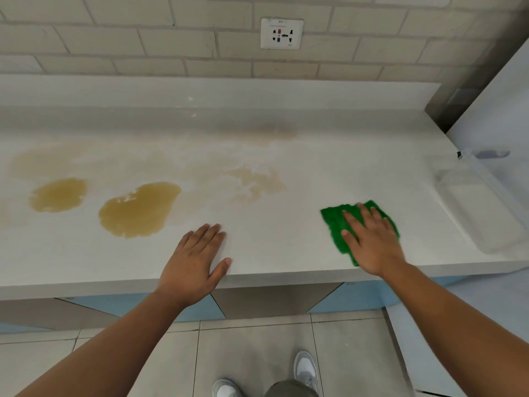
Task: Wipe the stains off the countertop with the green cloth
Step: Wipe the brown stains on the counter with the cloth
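On the countertop (272, 230), a small puddle (58, 194) and a large puddle (138, 209), the 2 both yellow-brown, lie far left, then the left hand (197, 259) resting flat with straight fingers, a faint smear (257, 183) behind it, and the right hand (372, 239) pressing straight fingers on the green cloth (335, 222), near a clear tray (486, 213).

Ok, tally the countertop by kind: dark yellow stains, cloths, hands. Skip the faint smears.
Dark stains: 2
Cloth: 1
Hands: 2 (left hand, right hand)
Total: 5
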A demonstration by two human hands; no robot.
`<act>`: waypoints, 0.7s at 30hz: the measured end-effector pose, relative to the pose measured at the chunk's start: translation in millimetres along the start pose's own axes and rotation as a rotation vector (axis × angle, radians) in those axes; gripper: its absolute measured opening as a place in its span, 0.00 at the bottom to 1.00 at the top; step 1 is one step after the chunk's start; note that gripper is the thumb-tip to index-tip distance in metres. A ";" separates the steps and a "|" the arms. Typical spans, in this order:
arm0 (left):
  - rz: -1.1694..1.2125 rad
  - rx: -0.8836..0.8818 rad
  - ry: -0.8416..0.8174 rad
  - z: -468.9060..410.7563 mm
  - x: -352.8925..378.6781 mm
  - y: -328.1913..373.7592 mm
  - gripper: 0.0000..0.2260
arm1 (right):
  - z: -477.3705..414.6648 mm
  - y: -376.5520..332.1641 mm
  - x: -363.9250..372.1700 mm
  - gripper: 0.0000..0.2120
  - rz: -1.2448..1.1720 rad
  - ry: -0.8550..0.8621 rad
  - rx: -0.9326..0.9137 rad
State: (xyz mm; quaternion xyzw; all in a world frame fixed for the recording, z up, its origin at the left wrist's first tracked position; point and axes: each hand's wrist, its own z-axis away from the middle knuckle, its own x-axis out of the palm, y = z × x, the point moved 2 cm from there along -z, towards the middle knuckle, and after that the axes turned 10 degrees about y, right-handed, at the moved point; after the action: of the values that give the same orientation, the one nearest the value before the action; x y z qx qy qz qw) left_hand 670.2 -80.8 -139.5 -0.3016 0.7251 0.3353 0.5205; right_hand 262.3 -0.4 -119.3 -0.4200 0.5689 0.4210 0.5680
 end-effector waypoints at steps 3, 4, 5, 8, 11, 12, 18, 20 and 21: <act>0.009 -0.013 0.012 -0.4 -0.2 3.2 0.30 | -14.3 21.8 1.3 0.32 0.008 -0.023 0.132; 0.010 -0.015 0.015 -0.6 -0.2 4.6 0.30 | -18.9 17.2 1.9 0.31 0.018 -0.035 0.174; 0.008 -0.017 0.017 -1.1 -0.1 5.7 0.30 | -23.3 7.8 1.6 0.30 0.023 -0.052 0.220; -0.001 -0.019 0.023 -0.4 -0.8 7.7 0.30 | -29.2 -34.7 -1.5 0.30 -0.001 -0.072 0.220; 0.000 -0.018 0.021 -0.2 -0.3 8.0 0.31 | -22.4 -86.8 -4.5 0.29 -0.032 -0.060 -0.025; 0.004 -0.019 0.024 0.0 -0.2 6.5 0.31 | -16.8 -104.3 -5.6 0.29 -0.043 -0.061 -0.113; 0.027 -0.019 0.019 1.4 0.0 5.7 0.31 | 17.9 -111.6 -0.7 0.30 -0.127 -0.086 -0.512; 0.038 -0.028 0.016 0.1 -0.7 5.1 0.32 | 9.0 -82.6 -3.2 0.33 -0.126 -0.090 -0.538; 0.041 -0.027 0.013 0.4 -0.9 4.2 0.32 | 2.8 -65.5 -3.4 0.33 -0.115 -0.085 -0.509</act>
State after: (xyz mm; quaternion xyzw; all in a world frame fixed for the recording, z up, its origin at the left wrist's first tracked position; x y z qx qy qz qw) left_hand 667.3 -77.9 -138.0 -0.2961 0.7297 0.3537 0.5046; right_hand 325.8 -16.9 -116.0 -0.5629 0.3955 0.5349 0.4904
